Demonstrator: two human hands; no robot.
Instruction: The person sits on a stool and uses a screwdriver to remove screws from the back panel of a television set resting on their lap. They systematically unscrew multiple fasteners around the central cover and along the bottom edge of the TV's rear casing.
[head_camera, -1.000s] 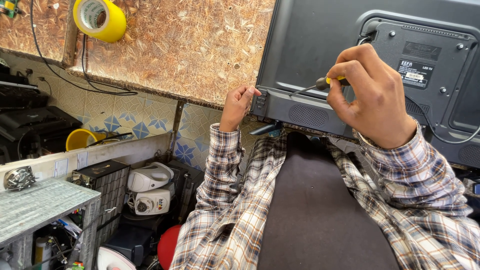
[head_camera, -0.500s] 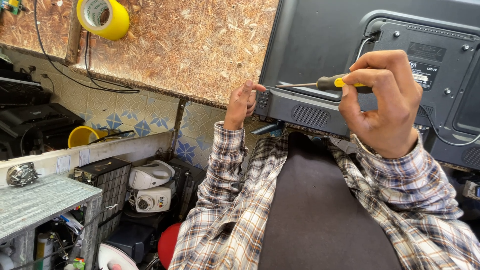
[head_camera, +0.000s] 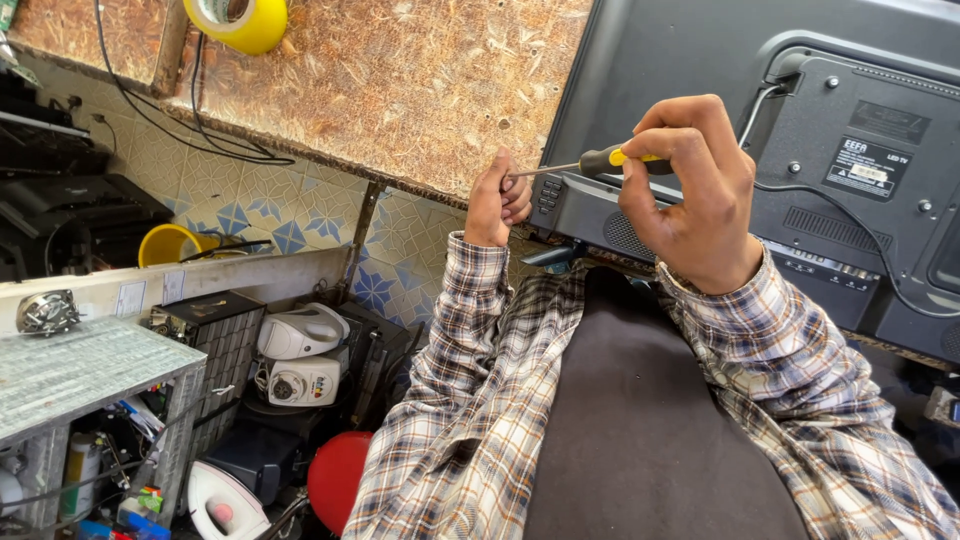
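Right now your right hand (head_camera: 695, 195) is closed around the black-and-yellow handle of a screwdriver (head_camera: 600, 162), holding it level with the thin shaft pointing toward nine o'clock. Your left hand (head_camera: 497, 198) is curled loosely at the tip of that shaft, fingers pinched together around it; whether anything small sits between them is too hidden to tell. Both hands work against the lower left corner of a dark flat television (head_camera: 700, 60) lying back-side up, its rear cover (head_camera: 860, 150) at about two o'clock from your right hand, with a thin cable (head_camera: 880, 270) looping down across it. Beneath the television is a chipboard bench top (head_camera: 400, 80). At eleven o'clock from your left hand a roll of yellow tape (head_camera: 240, 18) rests on that board, and black wires (head_camera: 190, 130) trail below it. Down at eight o'clock, well apart from your hands, sit a white appliance (head_camera: 300, 330), a yellow cup (head_camera: 170, 243) and a red round object (head_camera: 338, 478).
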